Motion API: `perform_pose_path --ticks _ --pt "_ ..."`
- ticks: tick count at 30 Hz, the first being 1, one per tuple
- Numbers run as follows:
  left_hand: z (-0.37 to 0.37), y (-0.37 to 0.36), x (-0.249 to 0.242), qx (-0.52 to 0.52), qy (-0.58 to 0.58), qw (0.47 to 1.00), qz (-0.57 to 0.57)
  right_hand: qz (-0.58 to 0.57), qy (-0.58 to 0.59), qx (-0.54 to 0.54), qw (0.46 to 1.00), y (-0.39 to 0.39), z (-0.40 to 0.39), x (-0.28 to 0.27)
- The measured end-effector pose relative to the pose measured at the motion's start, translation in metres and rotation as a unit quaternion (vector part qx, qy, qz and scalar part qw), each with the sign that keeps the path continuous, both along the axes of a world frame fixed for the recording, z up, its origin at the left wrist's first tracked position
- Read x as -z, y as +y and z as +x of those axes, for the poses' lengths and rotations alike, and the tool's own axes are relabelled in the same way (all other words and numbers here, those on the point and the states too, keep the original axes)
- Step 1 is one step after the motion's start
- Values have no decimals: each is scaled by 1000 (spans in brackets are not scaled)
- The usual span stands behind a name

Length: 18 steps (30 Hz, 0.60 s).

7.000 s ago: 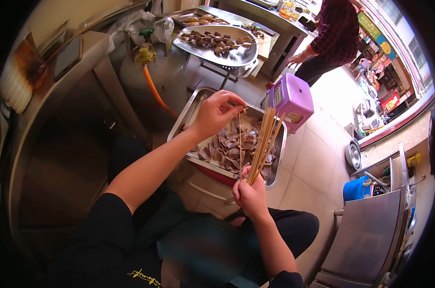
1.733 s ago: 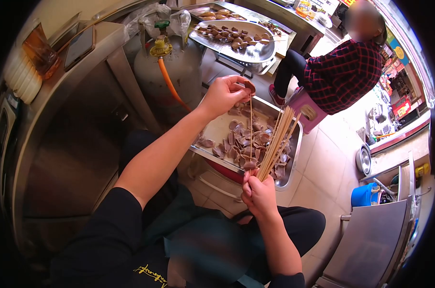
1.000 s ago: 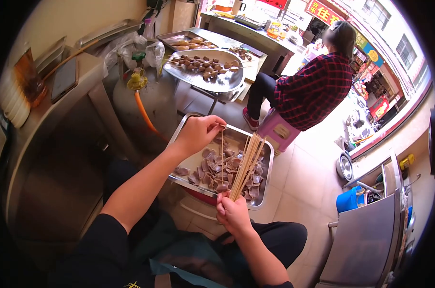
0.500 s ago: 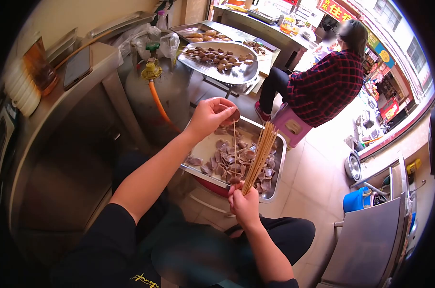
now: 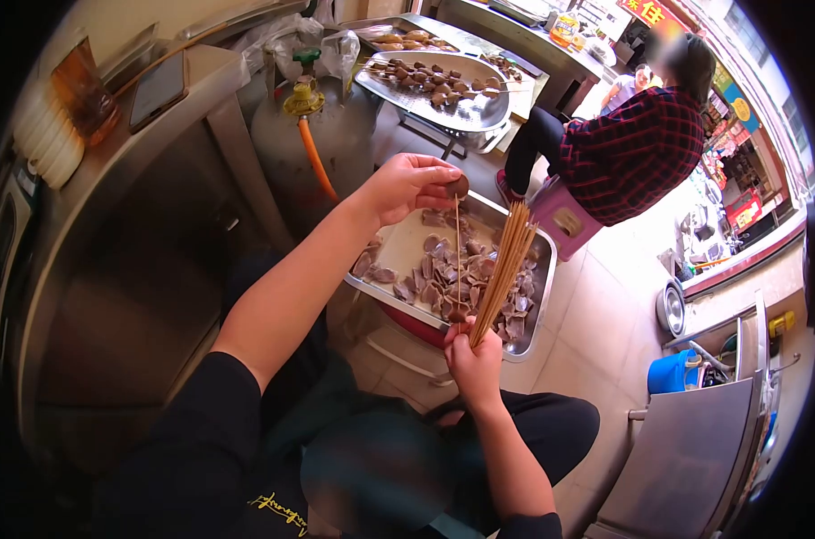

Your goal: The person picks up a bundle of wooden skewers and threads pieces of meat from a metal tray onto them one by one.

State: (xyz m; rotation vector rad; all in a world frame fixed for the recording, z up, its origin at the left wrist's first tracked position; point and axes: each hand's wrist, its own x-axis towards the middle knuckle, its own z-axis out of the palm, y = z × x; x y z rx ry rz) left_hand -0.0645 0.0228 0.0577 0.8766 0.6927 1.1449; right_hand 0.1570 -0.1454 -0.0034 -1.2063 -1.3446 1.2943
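Observation:
My left hand (image 5: 416, 187) pinches a dark round piece of meat (image 5: 459, 187) at the upper tip of a thin skewer (image 5: 459, 251). Below it, my right hand (image 5: 475, 359) is closed round the lower end of that skewer and a bundle of wooden skewers (image 5: 508, 269) that fans upward. Another meat piece (image 5: 459, 313) sits low on the single skewer, just above my right fingers. Beneath both hands lies a metal tray (image 5: 544, 310) with many sliced meat pieces (image 5: 434, 269) in it.
Behind the tray, an oval platter (image 5: 377, 88) holds loaded skewers. A gas cylinder (image 5: 273, 135) with an orange hose (image 5: 318, 162) stands at left. A person in a checked shirt (image 5: 637, 153) sits on a pink stool (image 5: 565, 225). A blue bucket (image 5: 670, 373) is at right.
The view has shifted, so the surroundings appear further right. Both hands keep their hold, and the meat piece is still at the skewer's upper tip.

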Motion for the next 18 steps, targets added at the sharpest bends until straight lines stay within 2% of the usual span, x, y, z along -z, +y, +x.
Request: perform_pose_path --ticks 3,7,14,18 --pt "-1 1 3 2 -23 1000 -10 -40 41 -6 998 0 1 -7" --pt "-1 -1 1 -10 -35 999 -8 -42 30 -5 999 0 0 -5" --pt "-1 2 7 10 -51 999 1 5 22 8 1000 1 -3 7" --pt "1 0 7 19 -66 997 -32 43 17 14 999 0 -5 6"
